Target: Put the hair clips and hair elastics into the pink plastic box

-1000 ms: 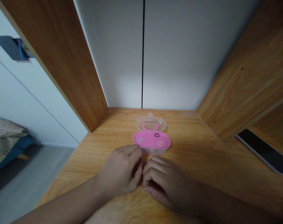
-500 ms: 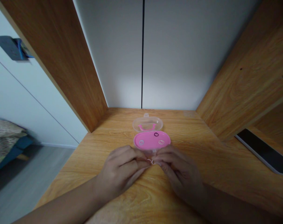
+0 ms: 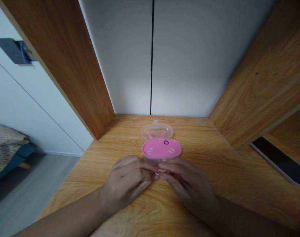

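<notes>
In front of the box, my left hand (image 3: 130,179) and my right hand (image 3: 189,181) meet with their fingertips almost touching. Both are closed in a pinch. Between them shows a small pale pink hair tie (image 3: 160,171), a thin loop gripped by the right fingertips. The left fingertips pinch a pale band too; whether it is a second tie or part of the same one, I cannot tell. Just beyond lies the oval pink tray (image 3: 160,149) in its clear box, bearing a black hair tie (image 3: 166,142), pale grey ties (image 3: 150,151) and cream ties (image 3: 171,150).
The clear lid (image 3: 143,131) with a pink handle (image 3: 157,136) lies open behind the tray. A phone (image 3: 280,159) rests at the right on the wooden tabletop (image 3: 120,144). White panels (image 3: 184,65) and a wooden side wall (image 3: 268,82) enclose the surface.
The fingertips have come closer together, and the right hand has shifted slightly left. The pale loop now shows more fully between them. The box and its ties stay put.
</notes>
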The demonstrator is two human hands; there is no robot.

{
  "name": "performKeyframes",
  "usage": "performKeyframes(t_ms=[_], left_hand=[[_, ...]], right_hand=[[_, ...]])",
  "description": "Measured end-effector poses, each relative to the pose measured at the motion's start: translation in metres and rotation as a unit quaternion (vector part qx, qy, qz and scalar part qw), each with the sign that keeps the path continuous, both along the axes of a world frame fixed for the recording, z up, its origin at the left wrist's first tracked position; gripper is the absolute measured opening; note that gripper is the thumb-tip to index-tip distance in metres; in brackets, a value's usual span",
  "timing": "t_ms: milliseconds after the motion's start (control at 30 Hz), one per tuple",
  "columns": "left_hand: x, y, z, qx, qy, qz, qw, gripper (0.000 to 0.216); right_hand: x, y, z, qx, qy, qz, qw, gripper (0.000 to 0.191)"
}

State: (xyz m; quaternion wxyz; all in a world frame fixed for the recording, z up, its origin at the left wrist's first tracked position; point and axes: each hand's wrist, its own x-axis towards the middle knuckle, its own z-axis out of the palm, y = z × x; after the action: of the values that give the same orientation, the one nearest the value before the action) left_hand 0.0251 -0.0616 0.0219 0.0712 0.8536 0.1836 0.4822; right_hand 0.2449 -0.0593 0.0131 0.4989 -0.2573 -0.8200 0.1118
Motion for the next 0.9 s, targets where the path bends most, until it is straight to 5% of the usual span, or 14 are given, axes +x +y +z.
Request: performKeyframes(t_ms=[533, 900], left_hand=[[0.0020, 0.0004, 0.0042, -0.007, -0.018, 0.024, 1.000, 0.019], [0.0034, 0.0005, 0.0046, -0.010, -0.015, 0.002, 1.000, 0.022]], right_hand=[[-0.0027, 0.0019, 0.0004, 0.009, 0.002, 0.019, 1.000, 0.028], [-0.0006, 0.0026, 0.0034, 0.007, 0.013, -0.002, 1.000, 0.019]])
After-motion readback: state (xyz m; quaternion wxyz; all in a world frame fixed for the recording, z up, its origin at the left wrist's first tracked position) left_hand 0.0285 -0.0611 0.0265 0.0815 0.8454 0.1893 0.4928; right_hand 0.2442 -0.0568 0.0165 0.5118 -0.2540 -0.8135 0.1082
